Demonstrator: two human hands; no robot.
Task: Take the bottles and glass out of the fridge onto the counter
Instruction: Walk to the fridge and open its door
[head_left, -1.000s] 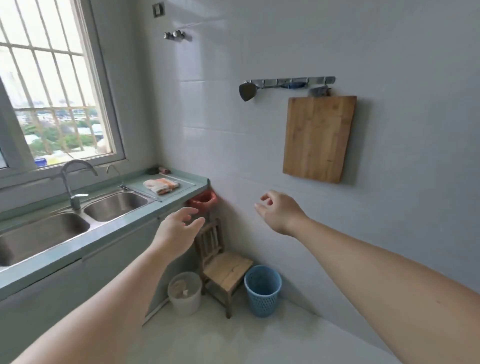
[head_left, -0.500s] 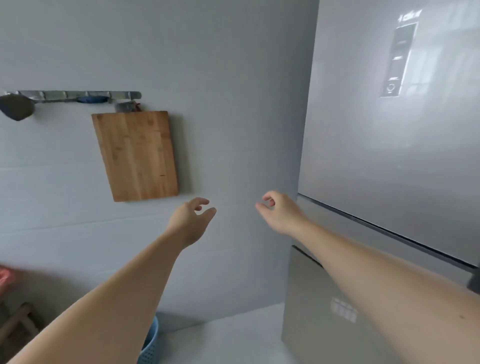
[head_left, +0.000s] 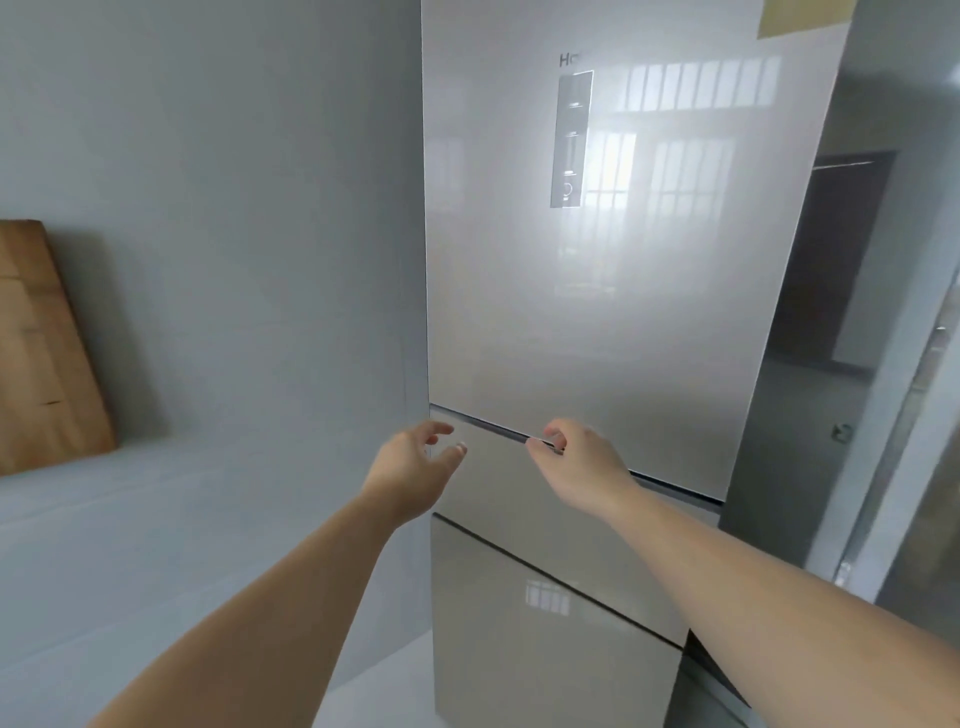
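A tall beige fridge (head_left: 597, 312) fills the middle of the view, all its doors closed, so the bottles and glass inside are hidden. My left hand (head_left: 415, 462) hovers at the fridge's left edge, level with the gap under the upper door, fingers loosely spread and holding nothing. My right hand (head_left: 576, 462) is in front of that same dark gap (head_left: 670, 480), fingers loosely curled and empty; I cannot tell whether they touch the door.
A wooden cutting board (head_left: 41, 348) hangs on the grey tiled wall at the left. Right of the fridge is a doorway (head_left: 831, 260) and a glass door frame (head_left: 914, 467). Two lower fridge drawers (head_left: 545, 639) sit below my hands.
The view has swung right from the sink and counter to face the fridge. Both hands stayed raised and are now close to the gap under the upper door.
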